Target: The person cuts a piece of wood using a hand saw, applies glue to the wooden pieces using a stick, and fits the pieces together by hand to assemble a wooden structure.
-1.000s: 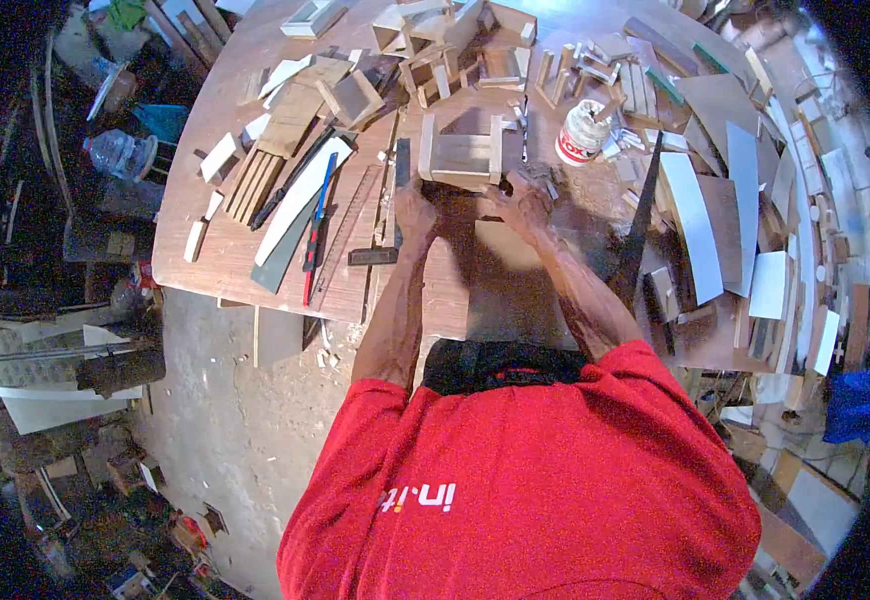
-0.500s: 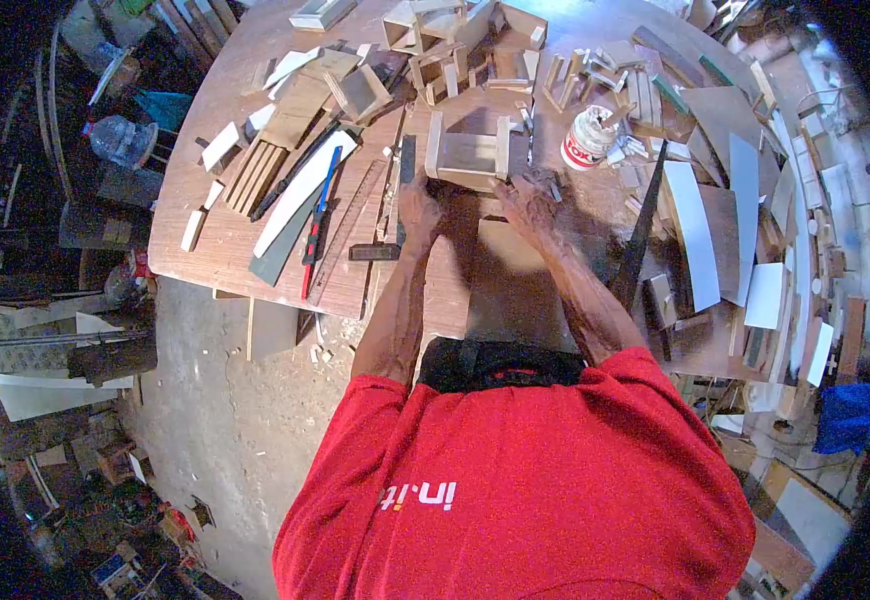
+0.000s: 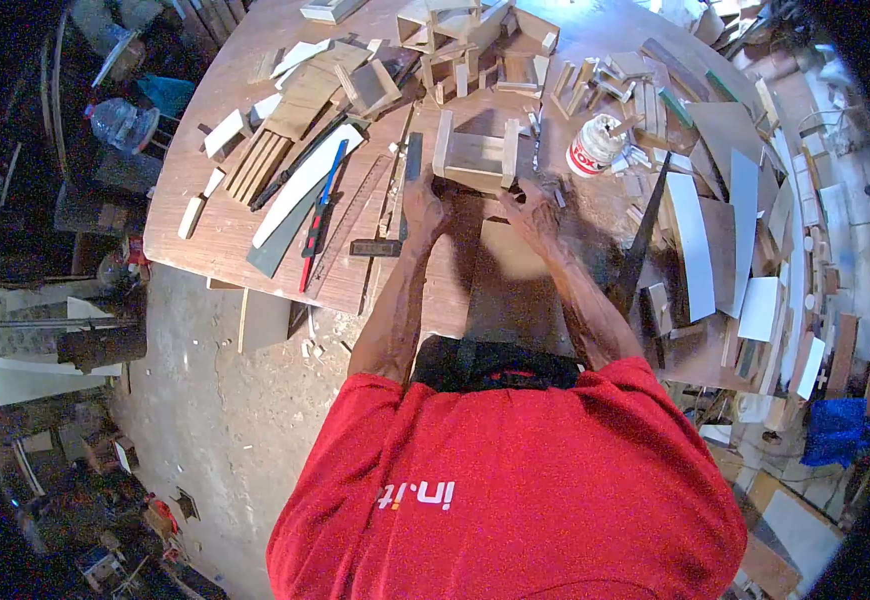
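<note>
A small open wooden frame (image 3: 476, 158) sits on the brown tabletop (image 3: 435, 290), in front of my body. At its near left corner is my left hand (image 3: 423, 208), fingers bent and partly hidden. My right hand (image 3: 532, 208) lies by the near right corner, its fingers curled; whether something small is between them is too small to make out. A dark strip (image 3: 414, 157) stands beside the frame's left side, and a dark block (image 3: 375, 247) lies left of my left wrist. To the right is a white glue jar (image 3: 596, 146) with red lettering.
A blue and red tool (image 3: 324, 205), a white strip (image 3: 307, 187) and stacked slats (image 3: 258, 167) lie left. More wooden frames (image 3: 455, 50) stand at the back. On the right are a long dark blade-like piece (image 3: 645, 235) and white panels (image 3: 691, 247).
The whole view has shifted slightly, with the table contents lower in it. My right hand's fingers have changed their bend near the frame's corner. The frame stays between my hands.
</note>
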Demonstrator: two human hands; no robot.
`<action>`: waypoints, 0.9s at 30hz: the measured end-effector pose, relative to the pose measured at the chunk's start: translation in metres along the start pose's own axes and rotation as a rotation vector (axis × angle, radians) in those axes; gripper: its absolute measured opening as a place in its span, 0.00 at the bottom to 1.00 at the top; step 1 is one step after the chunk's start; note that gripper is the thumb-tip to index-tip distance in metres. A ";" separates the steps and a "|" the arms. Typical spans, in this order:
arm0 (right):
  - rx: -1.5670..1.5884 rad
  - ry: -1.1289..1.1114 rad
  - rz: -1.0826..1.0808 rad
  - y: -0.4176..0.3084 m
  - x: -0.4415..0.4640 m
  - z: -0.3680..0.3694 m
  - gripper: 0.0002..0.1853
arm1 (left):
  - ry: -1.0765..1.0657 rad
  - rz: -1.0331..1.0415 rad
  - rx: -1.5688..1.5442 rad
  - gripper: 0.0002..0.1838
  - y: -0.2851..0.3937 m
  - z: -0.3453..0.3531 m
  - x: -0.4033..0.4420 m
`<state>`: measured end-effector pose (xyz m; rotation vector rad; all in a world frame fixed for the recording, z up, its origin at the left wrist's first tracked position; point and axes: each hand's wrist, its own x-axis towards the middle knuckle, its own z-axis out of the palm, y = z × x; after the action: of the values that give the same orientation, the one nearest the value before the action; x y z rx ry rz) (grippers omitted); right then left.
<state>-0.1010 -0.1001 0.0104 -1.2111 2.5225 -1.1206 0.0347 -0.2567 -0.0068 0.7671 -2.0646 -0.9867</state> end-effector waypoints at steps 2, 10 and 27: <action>0.000 -0.042 0.042 0.001 -0.001 0.000 0.17 | -0.081 -0.115 0.040 0.20 -0.001 -0.003 0.002; -0.059 -0.138 0.051 -0.007 -0.004 -0.003 0.15 | 0.012 -0.212 -0.034 0.29 0.006 -0.008 -0.007; -0.067 -0.043 -0.108 -0.020 -0.002 0.003 0.10 | -0.058 -0.226 0.036 0.28 -0.001 -0.010 -0.006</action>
<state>-0.0859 -0.1084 0.0216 -1.3886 2.5088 -1.0276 0.0460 -0.2569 -0.0055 1.0192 -2.0822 -1.1084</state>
